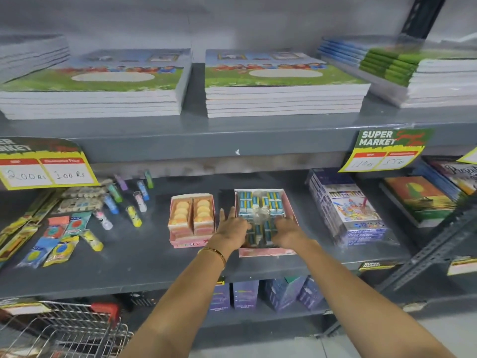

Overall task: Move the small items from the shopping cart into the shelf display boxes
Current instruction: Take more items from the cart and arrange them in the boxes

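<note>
Lower left: shopping cart (77,329). Centre: your left hand (232,226), fingers spread flat, and right hand (286,228), grip unclear, on blue-packaged erasers (258,202) in the pink display box (265,251). Risk: pressing unevenly may spill packs.

A grey shelf (144,257) crosses mid-frame. On it, left to right: loose packets (55,244), glue sticks (134,215), two pink boxes (191,220) (265,250), a crayon pack (348,210), books (418,200).
</note>
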Demonstrator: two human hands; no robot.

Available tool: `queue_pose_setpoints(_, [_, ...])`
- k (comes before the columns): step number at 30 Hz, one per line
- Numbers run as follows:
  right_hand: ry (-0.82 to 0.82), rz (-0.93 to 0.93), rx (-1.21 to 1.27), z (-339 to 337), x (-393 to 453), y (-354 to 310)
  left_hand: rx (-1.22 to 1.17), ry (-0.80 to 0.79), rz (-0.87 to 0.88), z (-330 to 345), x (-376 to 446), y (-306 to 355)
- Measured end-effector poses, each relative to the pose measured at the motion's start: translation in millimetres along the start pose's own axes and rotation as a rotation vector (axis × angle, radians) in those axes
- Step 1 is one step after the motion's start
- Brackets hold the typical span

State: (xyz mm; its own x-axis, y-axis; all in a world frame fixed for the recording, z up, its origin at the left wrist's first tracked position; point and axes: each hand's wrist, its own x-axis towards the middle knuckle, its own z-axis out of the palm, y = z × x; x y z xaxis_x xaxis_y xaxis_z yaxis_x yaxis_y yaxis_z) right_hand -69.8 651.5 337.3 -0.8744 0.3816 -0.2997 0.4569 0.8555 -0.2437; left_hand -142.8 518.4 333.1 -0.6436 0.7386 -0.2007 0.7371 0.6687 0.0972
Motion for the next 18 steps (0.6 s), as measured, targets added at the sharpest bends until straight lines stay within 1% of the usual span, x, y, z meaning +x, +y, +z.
queue_pose_setpoints(2, [-0.003,0.007,-0.013,0,-3,0,-0.019,0.014,0.002,3,-3,0])
queue_pose_setpoints(3, [0.006,0.020,-0.032,-1,-6,-2,-0.058,0.047,0.003,3,-4,0])
queue_pose_setpoints(5, [0.096,0.037,-0.095,-7,-10,-13,-0.160,0.177,-0.001,3,-8,-2])
queue_pose_setpoints(7, [0.226,-0.047,-0.140,-12,-9,-29,-0.221,0.349,-0.039,-4,-14,-7])
queue_pose_setpoints(8, [0.258,-0.115,-0.136,-12,-7,-42,-0.246,0.425,-0.080,-8,-21,-16])
queue_pose_setpoints(10, [0.242,-0.261,-0.107,-10,-4,-67,-0.301,0.511,-0.179,-16,-31,-36])
queue_pose_setpoints(13, [0.198,-0.452,-0.106,-1,1,-106,-0.343,0.494,-0.380,-16,-51,-80])
queue_pose_setpoints(16, [0.167,-0.498,-0.143,12,10,-125,-0.390,0.449,-0.530,-10,-66,-111])
queue_pose_setpoints(18, [0.153,-0.483,-0.170,18,14,-129,-0.454,0.406,-0.569,-8,-72,-118])
